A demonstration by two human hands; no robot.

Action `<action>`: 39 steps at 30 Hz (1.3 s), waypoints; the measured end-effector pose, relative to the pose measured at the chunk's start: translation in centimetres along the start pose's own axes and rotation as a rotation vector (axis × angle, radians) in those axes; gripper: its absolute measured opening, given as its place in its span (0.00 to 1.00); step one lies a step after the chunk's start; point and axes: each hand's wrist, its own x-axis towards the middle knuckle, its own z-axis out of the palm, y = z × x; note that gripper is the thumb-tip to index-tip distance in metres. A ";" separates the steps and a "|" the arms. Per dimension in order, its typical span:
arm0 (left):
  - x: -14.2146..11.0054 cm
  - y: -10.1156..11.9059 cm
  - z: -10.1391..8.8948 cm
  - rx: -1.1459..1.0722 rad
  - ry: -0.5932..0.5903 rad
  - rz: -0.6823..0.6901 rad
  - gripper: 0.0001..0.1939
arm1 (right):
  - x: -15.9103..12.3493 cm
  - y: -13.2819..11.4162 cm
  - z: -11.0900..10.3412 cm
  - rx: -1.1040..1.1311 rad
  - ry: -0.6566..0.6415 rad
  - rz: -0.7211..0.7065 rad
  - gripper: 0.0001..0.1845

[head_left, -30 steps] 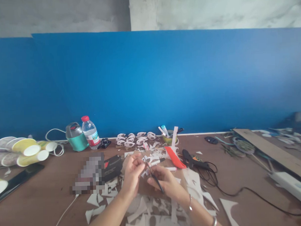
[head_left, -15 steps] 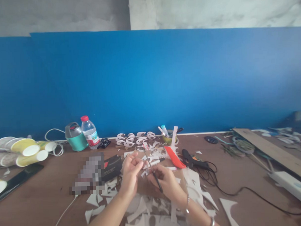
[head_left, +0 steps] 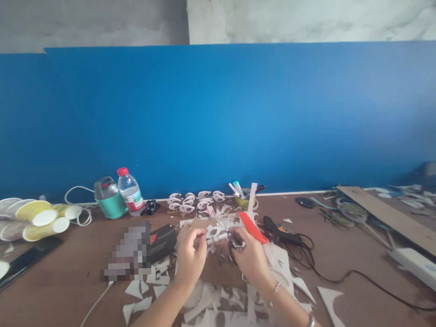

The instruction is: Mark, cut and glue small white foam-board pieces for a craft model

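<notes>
My left hand (head_left: pixel 192 252) is closed in a pinch at the left end of a small white paper cut-out (head_left: pixel 213 232) with a dark oval in it. My right hand (head_left: pixel 250 255) is wrapped round a pair of scissors (head_left: pixel 238 246) with dark handles. Its fingers are near the cut-out's right end; whether they touch it I cannot tell. Under both hands lies a brown board (head_left: pixel 221 269), with white paper scraps (head_left: pixel 204 302) strewn about it. Farther back, several similar white cut-outs (head_left: pixel 186 208) with dark ovals sit in rows.
A red curved piece (head_left: pixel 253 227) and a black glue gun (head_left: pixel 283 233) with its cable lie to the right. Left stand a water bottle (head_left: pixel 131 192), a green-and-grey container (head_left: pixel 112 200) and stacked paper cups (head_left: pixel 37 212). A white power strip (head_left: pixel 422 271) is far right.
My right hand has moved right and turned, swinging the scissors away from my left fingers. The white cut-out now shows face-up between my hands.
</notes>
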 end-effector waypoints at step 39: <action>-0.4 0.3 1.0 -0.085 -0.291 -0.019 0.07 | 0.2 -0.6 1.1 0.778 -0.081 0.154 0.20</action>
